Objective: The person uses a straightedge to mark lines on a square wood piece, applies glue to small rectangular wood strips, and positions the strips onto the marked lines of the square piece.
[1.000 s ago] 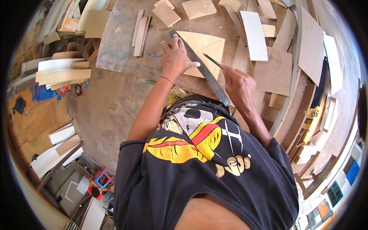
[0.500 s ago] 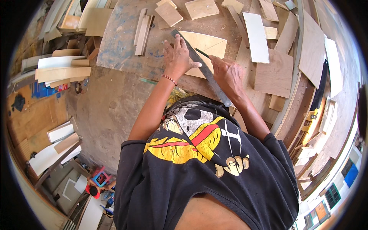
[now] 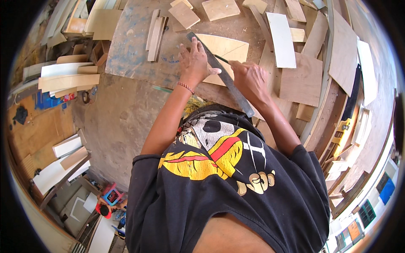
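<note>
A long dark metal ruler [image 3: 230,86] lies slantwise across a pale plywood piece [image 3: 234,47], its near end reaching close to my shirt. My left hand [image 3: 195,65] presses the ruler from its left side, fingers spread toward the far end and thumb stretched out onto the metal. Just right of the ruler, my right hand [image 3: 252,80] is closed around a slim dark tool [image 3: 221,58], whose tip comes up to the ruler's edge. The fingers hide most of this tool, so I cannot tell its kind. A thin straight line crosses the plywood beyond the tool's tip.
Narrow wood strips [image 3: 156,38] lie left of the ruler. Across the far side are loose wood blocks [image 3: 184,15]. A white panel [image 3: 281,41] and a square brown board [image 3: 301,80] lie at right. A yellow level [image 3: 341,131] stands farther right. Someone in red [image 3: 103,209] is at lower left.
My right hand has turned slightly at the wrist, the dark tool still in it. My left hand and the ruler keep their place on the plywood.
</note>
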Motion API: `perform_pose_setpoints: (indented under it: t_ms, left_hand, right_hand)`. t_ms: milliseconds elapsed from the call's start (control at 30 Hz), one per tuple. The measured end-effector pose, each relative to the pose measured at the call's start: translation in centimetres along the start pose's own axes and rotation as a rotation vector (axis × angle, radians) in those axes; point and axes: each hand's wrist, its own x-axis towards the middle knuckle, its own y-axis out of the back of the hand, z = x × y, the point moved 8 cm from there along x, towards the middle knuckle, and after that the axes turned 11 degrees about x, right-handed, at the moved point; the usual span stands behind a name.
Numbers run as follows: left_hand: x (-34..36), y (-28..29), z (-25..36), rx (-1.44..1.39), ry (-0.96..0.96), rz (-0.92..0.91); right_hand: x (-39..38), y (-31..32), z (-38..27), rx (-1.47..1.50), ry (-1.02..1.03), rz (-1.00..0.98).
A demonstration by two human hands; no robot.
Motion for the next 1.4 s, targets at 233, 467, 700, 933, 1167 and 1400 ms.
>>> perform_pose_setpoints:
  t_ms: [233, 467, 700, 933, 1167, 1400]
  left_hand:
    - [0.0, 0.1, 0.2, -0.02, -0.014, -0.023]
    - [0.0, -0.1, 0.1, -0.021, -0.01, 0.007]
    - [0.0, -0.3, 0.2, -0.001, -0.022, -0.027]
    - [0.0, -0.1, 0.1, 0.046, -0.036, 0.022]
    - [-0.2, 0.1, 0.0, 0.038, -0.051, 0.04]
    - [-2.5, -1.8, -4.9, -0.59, 0.095, 0.381]
  right_hand:
    - [1.5, -0.4, -0.2, -0.029, 0.017, 0.007]
    - [3.3, -0.4, 0.3, -0.025, 0.062, -0.019]
    - [5.5, -1.1, -0.2, 0.029, 0.089, 0.032]
    - [11.3, -4.1, -0.4, -0.066, 0.115, 0.004]
    - [6.7, -0.6, 2.4, 0.095, -0.125, 0.043]
    - [-4.3, -3.6, 1.8, 0.029, -0.045, 0.116]
